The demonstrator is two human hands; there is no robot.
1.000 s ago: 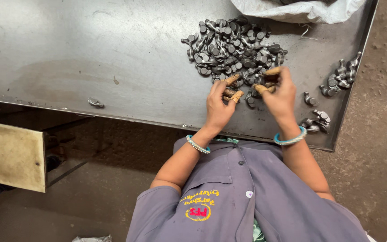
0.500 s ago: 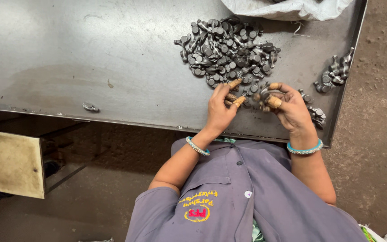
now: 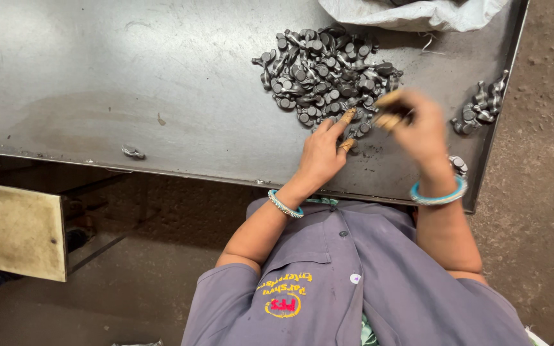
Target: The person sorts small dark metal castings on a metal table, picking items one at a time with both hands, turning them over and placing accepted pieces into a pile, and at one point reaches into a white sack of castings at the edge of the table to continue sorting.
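A pile of small dark grey metal pieces lies on a steel table. My left hand, with tan covers on its fingertips, rests flat at the near edge of the pile, its fingers spread on a few pieces. Blurred by motion, my right hand is lifted just right of the pile and pinches a dark metal piece between covered fingertips. Both wrists carry bangles. A smaller group of the same pieces sits near the table's right edge.
A white sack lies at the table's far edge. One stray piece sits near the front edge on the left, another by my right wrist. A yellowish board stands below left, over a dirt floor.
My right hand has left the pile's near edge and swung up and to the right with a piece in it. My left hand has stayed at the pile's edge.
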